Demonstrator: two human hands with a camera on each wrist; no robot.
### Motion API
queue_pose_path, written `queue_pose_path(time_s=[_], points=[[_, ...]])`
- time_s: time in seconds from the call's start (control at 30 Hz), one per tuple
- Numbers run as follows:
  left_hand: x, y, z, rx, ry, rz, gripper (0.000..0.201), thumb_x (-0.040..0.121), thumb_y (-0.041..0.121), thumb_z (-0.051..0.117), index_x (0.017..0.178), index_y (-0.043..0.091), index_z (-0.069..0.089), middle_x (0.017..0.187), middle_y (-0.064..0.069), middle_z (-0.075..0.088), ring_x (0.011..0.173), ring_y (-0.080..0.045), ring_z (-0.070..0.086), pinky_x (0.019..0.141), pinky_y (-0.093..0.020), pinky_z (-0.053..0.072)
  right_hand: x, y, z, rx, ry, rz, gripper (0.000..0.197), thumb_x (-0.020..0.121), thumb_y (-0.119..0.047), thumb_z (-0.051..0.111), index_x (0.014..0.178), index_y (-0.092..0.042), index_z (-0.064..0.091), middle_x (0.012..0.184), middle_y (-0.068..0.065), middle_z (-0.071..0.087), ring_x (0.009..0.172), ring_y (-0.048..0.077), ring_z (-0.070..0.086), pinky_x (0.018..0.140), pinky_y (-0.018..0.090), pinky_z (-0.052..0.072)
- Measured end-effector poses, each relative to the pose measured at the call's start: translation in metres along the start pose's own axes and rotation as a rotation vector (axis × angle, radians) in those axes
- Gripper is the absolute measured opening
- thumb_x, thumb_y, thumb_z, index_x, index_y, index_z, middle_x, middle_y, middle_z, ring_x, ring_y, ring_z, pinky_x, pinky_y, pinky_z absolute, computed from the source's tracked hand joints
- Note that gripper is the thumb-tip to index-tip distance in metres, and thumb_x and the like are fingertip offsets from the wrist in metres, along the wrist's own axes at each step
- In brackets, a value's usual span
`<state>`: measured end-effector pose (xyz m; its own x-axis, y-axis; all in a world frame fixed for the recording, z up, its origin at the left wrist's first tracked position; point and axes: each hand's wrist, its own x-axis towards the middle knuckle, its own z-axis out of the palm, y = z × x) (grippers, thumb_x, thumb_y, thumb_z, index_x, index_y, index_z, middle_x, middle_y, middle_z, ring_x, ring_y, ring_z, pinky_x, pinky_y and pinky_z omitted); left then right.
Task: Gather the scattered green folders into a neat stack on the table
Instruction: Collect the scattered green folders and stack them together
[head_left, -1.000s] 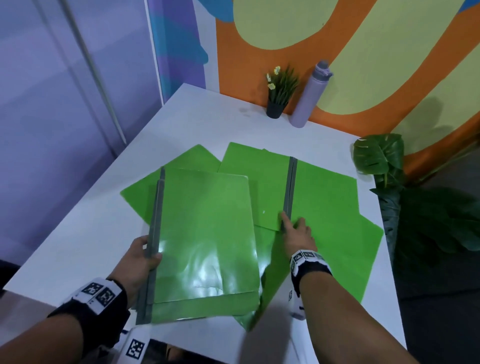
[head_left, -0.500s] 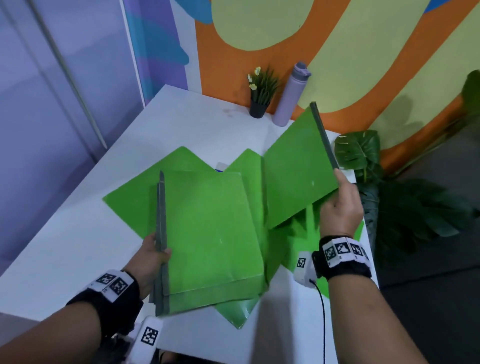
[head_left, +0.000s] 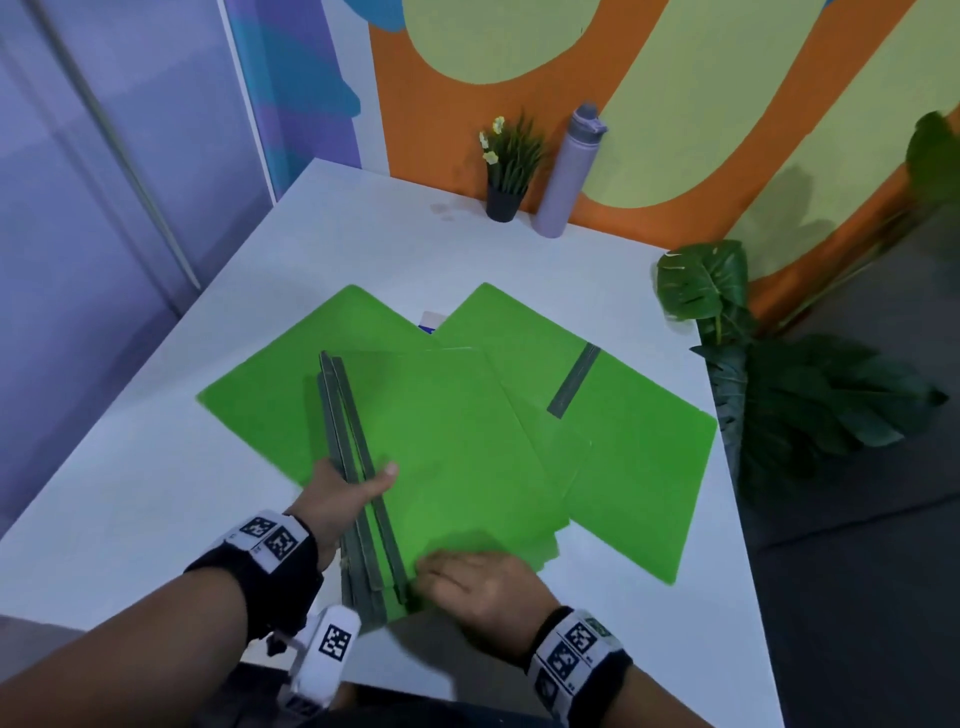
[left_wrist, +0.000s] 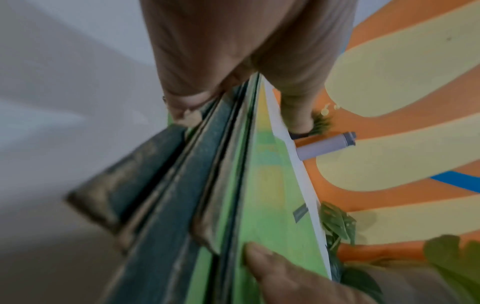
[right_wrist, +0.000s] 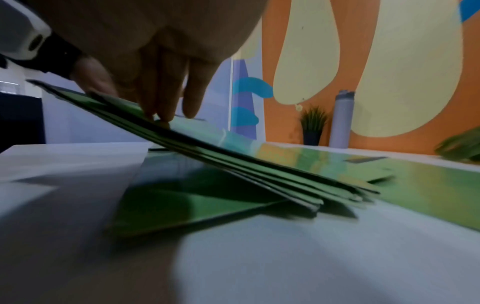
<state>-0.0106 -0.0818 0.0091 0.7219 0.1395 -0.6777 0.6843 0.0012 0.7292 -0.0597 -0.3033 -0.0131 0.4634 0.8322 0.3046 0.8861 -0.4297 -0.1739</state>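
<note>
My left hand (head_left: 347, 493) grips the gathered stack (head_left: 457, 467) by its grey spines, thumb over the top cover, spine side lifted and the far edge resting low. My right hand (head_left: 480, 590) presses relaxed fingers on the stack's near corner, close to the surface's (head_left: 156, 499) front edge. Loose green folders (head_left: 639, 441) lie beneath and to the right, reaching toward the right edge; bare surface lies to the left. Half a second ago my right hand held a folder up; now that folder lies on the stack.
</note>
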Motion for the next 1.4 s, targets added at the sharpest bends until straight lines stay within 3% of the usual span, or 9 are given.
queue_pose_path(time_s=[0.1, 0.17, 0.27, 0.4, 0.53, 0.67, 0.83, 1.17, 1.4], points=[[0.000, -0.006, 0.006, 0.027, 0.082, 0.041, 0.102, 0.071, 0.012, 0.080, 0.149, 0.015, 0.013, 0.159, -0.023, 0.015, 0.144, -0.041, 0.022, 0.113, -0.059, 0.026, -0.009, 0.016, 0.003, 0.099, 0.004, 0.147, 0.031, 0.081, -0.007, 0.058, 0.111, -0.014, 0.065, 0.112, 0.004, 0.071, 0.103, 0.018, 0.067, 0.082, 0.036, 0.058], [-0.004, -0.004, 0.007, -0.037, 0.027, 0.089, 0.093, 0.078, -0.002, 0.070, 0.149, 0.015, 0.013, 0.160, -0.020, 0.013, 0.145, -0.039, 0.020, 0.115, -0.057, 0.023, -0.012, 0.039, -0.005, 0.144, 0.091, 0.538, 0.039, 0.087, -0.010, 0.052, 0.125, -0.015, 0.060, 0.130, 0.005, 0.061, 0.121, 0.020, 0.056, 0.097, 0.041, 0.051], [-0.016, 0.007, 0.005, -0.124, -0.138, 0.191, 0.077, 0.085, -0.010, 0.058, 0.148, 0.016, 0.022, 0.158, -0.010, 0.026, 0.139, -0.026, 0.031, 0.116, -0.048, 0.023, -0.016, 0.074, -0.035, 0.374, 0.130, 1.201, 0.061, 0.096, -0.034, 0.048, 0.150, -0.019, 0.024, 0.157, 0.004, 0.025, 0.143, 0.022, 0.025, 0.117, 0.041, 0.024], [-0.019, 0.022, 0.007, -0.124, -0.292, 0.197, 0.063, 0.091, -0.001, 0.052, 0.147, 0.021, 0.033, 0.149, 0.000, 0.044, 0.139, -0.022, 0.036, 0.119, -0.046, 0.021, -0.022, 0.091, -0.061, 1.074, 0.406, 1.567, 0.070, 0.095, -0.041, 0.050, 0.152, -0.025, 0.014, 0.160, 0.005, 0.018, 0.144, 0.029, 0.024, 0.116, 0.050, 0.023], [-0.001, 0.031, 0.018, 0.211, -0.193, 0.255, 0.046, 0.100, 0.040, 0.034, 0.142, 0.023, 0.042, 0.140, 0.003, 0.046, 0.133, -0.022, 0.040, 0.115, -0.050, 0.029, -0.037, 0.091, -0.065, 1.147, 0.616, 1.649, 0.066, 0.095, -0.024, 0.056, 0.151, -0.025, 0.021, 0.160, 0.002, 0.016, 0.145, 0.028, 0.020, 0.115, 0.054, 0.019], [0.033, 0.023, 0.011, 0.692, 0.203, 0.383, 0.031, 0.093, 0.021, 0.052, 0.118, 0.006, 0.062, 0.106, -0.011, 0.064, 0.095, -0.029, 0.061, 0.081, -0.037, 0.048, -0.056, 0.092, -0.064, 1.052, 0.680, 1.738, 0.061, 0.094, -0.020, 0.056, 0.148, -0.027, 0.029, 0.159, -0.001, 0.022, 0.144, 0.029, 0.022, 0.115, 0.056, 0.019], [0.057, -0.007, -0.001, 1.146, 0.216, 0.332, 0.054, 0.084, 0.034, 0.064, 0.132, 0.017, 0.045, 0.130, -0.007, 0.051, 0.117, -0.029, 0.053, 0.096, -0.051, 0.050, -0.081, 0.088, -0.061, 0.984, 0.707, 1.842, 0.060, 0.093, -0.020, 0.057, 0.147, -0.026, 0.032, 0.158, 0.002, 0.025, 0.144, 0.032, 0.023, 0.115, 0.058, 0.017], [0.032, 0.004, -0.013, 1.361, 0.287, 0.377, 0.008, 0.091, 0.011, 0.053, 0.098, 0.007, 0.053, 0.074, -0.001, 0.046, 0.057, -0.017, 0.052, 0.058, -0.032, 0.051, -0.086, 0.088, -0.068, 1.016, 0.751, 1.832, 0.058, 0.092, -0.017, 0.059, 0.145, -0.025, 0.036, 0.158, 0.002, 0.026, 0.143, 0.032, 0.025, 0.115, 0.056, 0.016], [-0.030, 0.086, -0.029, 0.978, 0.587, 0.668, 0.015, 0.092, 0.010, 0.045, 0.102, 0.004, 0.055, 0.084, -0.022, 0.065, 0.076, -0.044, 0.063, 0.065, -0.047, 0.044, -0.053, 0.101, -0.103, 1.087, 0.799, 1.702, 0.059, 0.095, -0.022, 0.053, 0.148, -0.027, 0.027, 0.159, -0.002, 0.020, 0.145, 0.029, 0.017, 0.112, 0.061, 0.013]])
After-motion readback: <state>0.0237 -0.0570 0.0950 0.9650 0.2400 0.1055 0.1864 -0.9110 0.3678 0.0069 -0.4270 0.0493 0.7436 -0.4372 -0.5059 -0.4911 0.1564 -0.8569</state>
